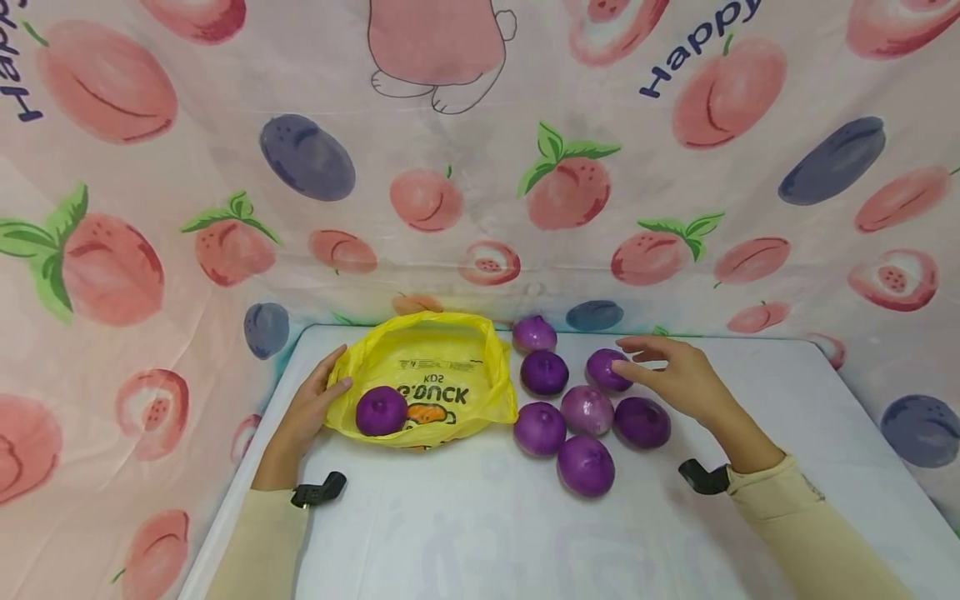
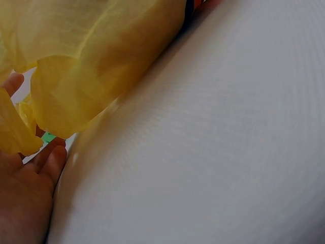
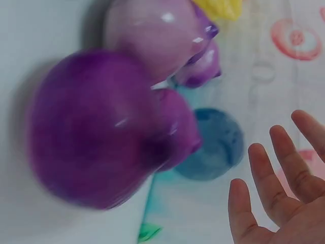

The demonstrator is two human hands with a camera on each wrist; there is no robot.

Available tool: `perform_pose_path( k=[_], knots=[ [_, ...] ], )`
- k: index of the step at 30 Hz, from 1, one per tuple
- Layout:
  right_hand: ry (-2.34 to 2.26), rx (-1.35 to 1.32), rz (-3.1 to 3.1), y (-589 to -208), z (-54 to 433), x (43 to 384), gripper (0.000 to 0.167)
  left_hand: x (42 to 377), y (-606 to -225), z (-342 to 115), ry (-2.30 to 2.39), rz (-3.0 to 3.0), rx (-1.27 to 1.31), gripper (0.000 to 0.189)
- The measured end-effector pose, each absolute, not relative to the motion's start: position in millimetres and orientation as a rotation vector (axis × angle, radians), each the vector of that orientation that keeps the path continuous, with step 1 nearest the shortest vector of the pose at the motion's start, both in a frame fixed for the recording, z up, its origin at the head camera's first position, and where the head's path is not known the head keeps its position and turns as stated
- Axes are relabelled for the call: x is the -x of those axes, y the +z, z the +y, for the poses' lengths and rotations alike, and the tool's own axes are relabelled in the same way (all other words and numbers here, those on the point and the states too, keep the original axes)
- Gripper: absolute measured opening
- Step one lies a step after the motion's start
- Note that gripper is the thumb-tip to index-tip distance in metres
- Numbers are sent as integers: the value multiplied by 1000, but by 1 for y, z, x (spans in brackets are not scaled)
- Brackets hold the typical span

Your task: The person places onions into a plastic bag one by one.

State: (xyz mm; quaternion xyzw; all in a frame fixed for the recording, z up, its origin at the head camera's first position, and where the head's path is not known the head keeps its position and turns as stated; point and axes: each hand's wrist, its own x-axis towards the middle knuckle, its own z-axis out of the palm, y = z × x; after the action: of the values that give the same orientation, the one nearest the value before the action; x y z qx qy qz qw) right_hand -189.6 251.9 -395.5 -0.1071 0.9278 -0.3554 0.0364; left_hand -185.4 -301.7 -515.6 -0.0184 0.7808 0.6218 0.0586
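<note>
A yellow plastic bag (image 1: 491,408) with printed lettering lies with its mouth spread wide at the table's left. One red onion (image 1: 382,411) is inside it. My left hand (image 1: 309,408) holds the bag's left rim, thumb over the edge and fingers outside; in the left wrist view the yellow plastic (image 2: 76,96) passes between thumb and fingers. My right hand (image 1: 686,379) is beside the back right red onion (image 1: 606,368), thumb overlapping it in the head view. In the right wrist view its fingers (image 3: 266,175) are straight and spread, holding nothing.
Several more red onions cluster right of the bag, among them a paler one (image 1: 587,410), a dark one (image 1: 642,422) and a front one (image 1: 586,466). The white table (image 1: 450,525) ends at a fruit-print cloth (image 1: 480,200) behind.
</note>
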Motion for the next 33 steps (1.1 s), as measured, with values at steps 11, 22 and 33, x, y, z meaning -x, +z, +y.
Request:
perform_pose_path(
  k=[11,22,33],
  knots=[
    [-1024,233,2835,-424,282,179,64,185,-515,-302,1884,2364,74,67],
    [-1000,216,2748,-449,301,175,67,183,-512,-301,1878,2370,67,68],
    [-1021,268,2645,-467,312,176,66,184,-513,-300,1862,2392,48,68]
  ],
)
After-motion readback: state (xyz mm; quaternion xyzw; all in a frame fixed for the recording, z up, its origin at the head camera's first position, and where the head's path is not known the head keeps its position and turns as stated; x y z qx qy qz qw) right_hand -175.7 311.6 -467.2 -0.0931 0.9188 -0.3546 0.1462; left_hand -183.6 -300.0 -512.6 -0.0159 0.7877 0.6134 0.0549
